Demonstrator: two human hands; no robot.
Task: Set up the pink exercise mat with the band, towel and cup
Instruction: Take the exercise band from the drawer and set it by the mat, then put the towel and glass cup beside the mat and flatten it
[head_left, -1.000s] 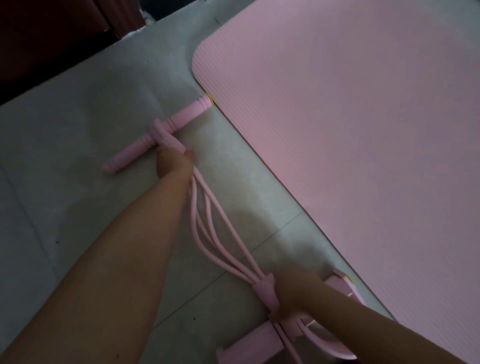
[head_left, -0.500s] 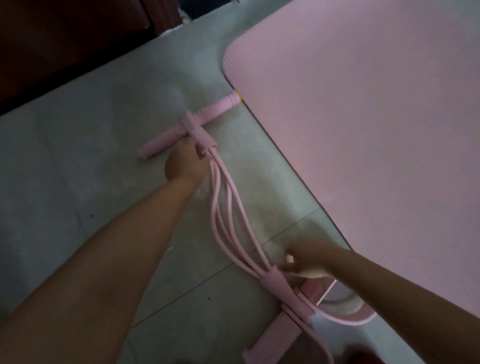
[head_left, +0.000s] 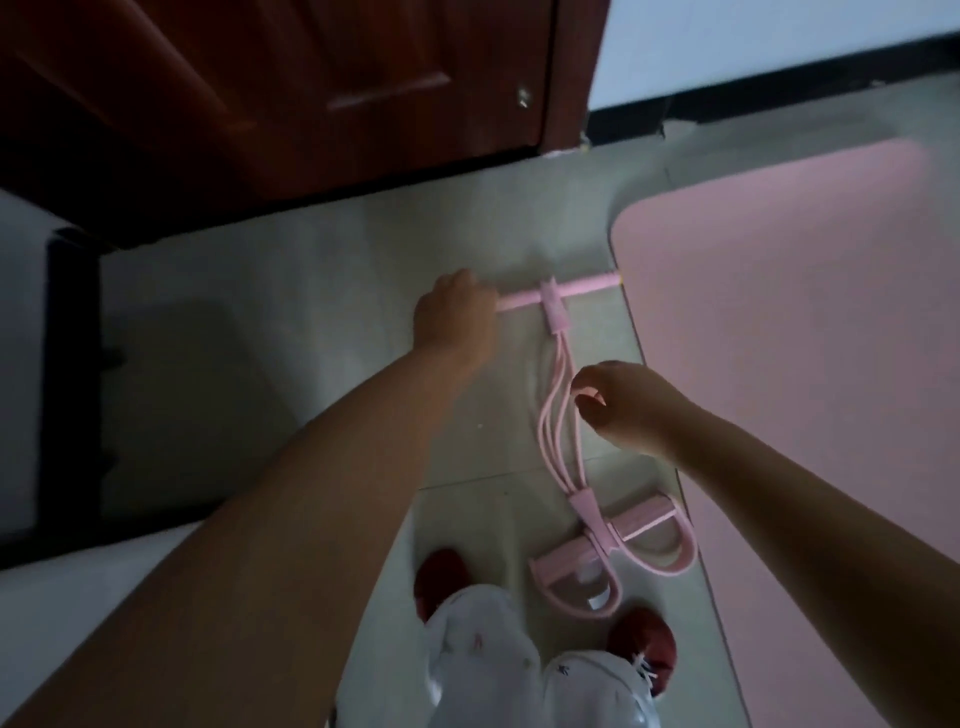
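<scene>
Now we have our left hand (head_left: 454, 317) at the left end of the pink foam handle bar (head_left: 561, 294) of the pink tube resistance band (head_left: 558, 410), fingers curled round that end. The band lies stretched on the pale tiled floor (head_left: 322, 364), alongside the left edge of the pink ribbed foam mat (head_left: 779, 338); the bar's right tip nearly touches the mat's rounded near-left corner. Our right hand (head_left: 621, 405) pinches one of the thin rubbery tubes between thumb and forefinger, about midway along the band. Nearer our feet sit the two flat pink foot loops (head_left: 618, 551), close to the mat's edge.

The risk, as we judge it, lies in the tubes: they look smooth and springy, so a pull on the bar while one strand is pinched could twist them or snap the strand free of our fingers. The loops are light and loose, and may drag or flip. The bar is a soft padded cylinder, easy to hold; the mat looks cushioned, matte and finely ridged. Neither towel nor cup is in view.
</scene>
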